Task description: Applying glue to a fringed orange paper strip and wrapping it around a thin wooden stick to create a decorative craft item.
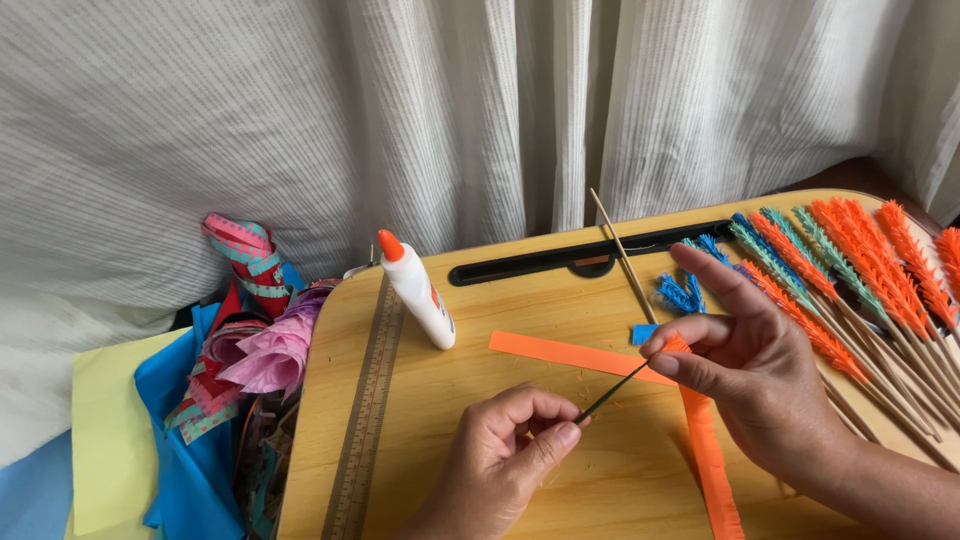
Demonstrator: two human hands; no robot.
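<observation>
From the head camera, the left hand point(510, 450) sits at the near edge of a pale wooden lap table point(420, 400), its fingers curled in, with thumb and forefinger pinching the near end of a thin dark-green stick point(612, 390). The stick slants up and to the right to the right hand point(745, 365), whose thumb and forefinger are closed on its far end together with the top of a fringed orange paper strip point(710, 450); the other fingers of that hand are spread loosely upward. The fringed strip hangs down from that pinch towards the near edge of the table.

A flat, plain orange paper strip point(560, 353) lies on the table just beyond the stick, running left to right. A small blue paper scrap point(643, 333) lies just beside the right thumb. To the left stands a white glue bottle with an orange cap point(417, 290), tilted, near a wooden ruler point(370, 410) that runs along the table's left side. A bare wooden skewer point(622, 257) leans across the black slot point(590, 255) at the far edge.

On the far right of the table lies a row of finished sticks wrapped in fringed orange, teal and blue paper point(850, 270). Left of the table, a heap of pink tissue and patterned ribbons point(250, 340) rests on blue and yellow paper sheets point(120, 440). A white curtain point(400, 110) fills the background.
</observation>
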